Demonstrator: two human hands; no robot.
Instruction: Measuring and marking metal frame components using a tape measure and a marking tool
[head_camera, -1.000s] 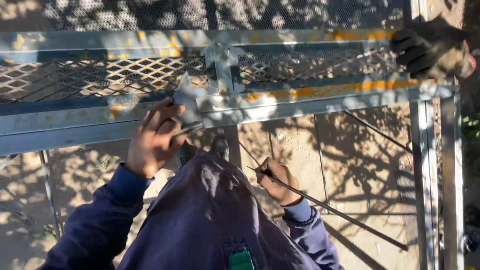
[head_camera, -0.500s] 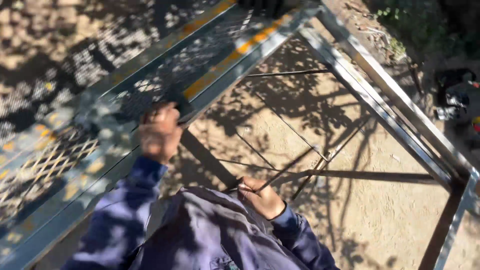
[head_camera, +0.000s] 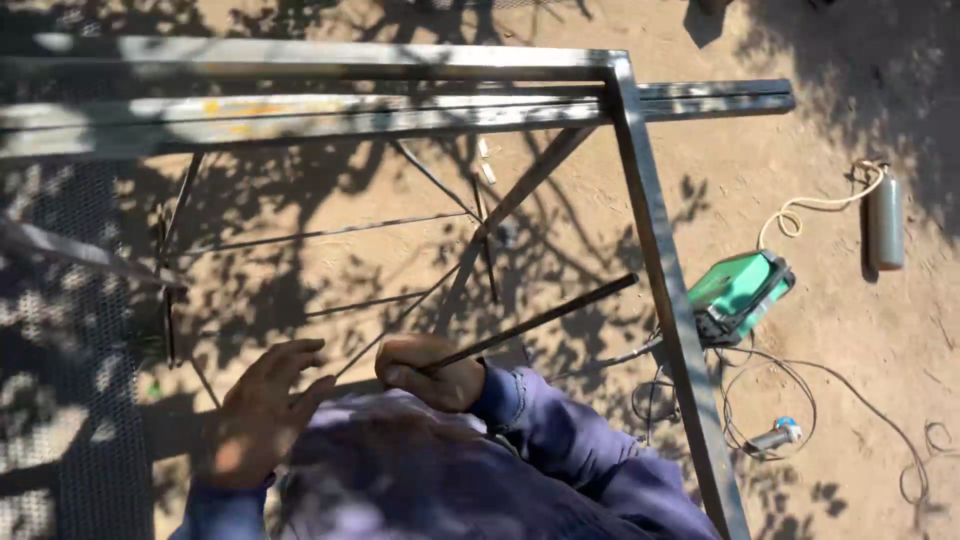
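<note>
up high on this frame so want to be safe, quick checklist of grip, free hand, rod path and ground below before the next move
1. Right hand closed around the dark rod: ok.
2. Left hand open, holding nothing, off the steel frame: not ok.
3. Rod tip near the frame upright, apart from it: ok.
4. Green machine, cables and gas cylinder lie on the ground beside the frame: not ok.
5. Footing hidden by body: cannot tell.

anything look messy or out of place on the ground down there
Yes: loose cables lie tangled on the dirt beside the green welding machine, and a grey gas cylinder lies flat on its side. The right hand holds a dark rod.
</note>
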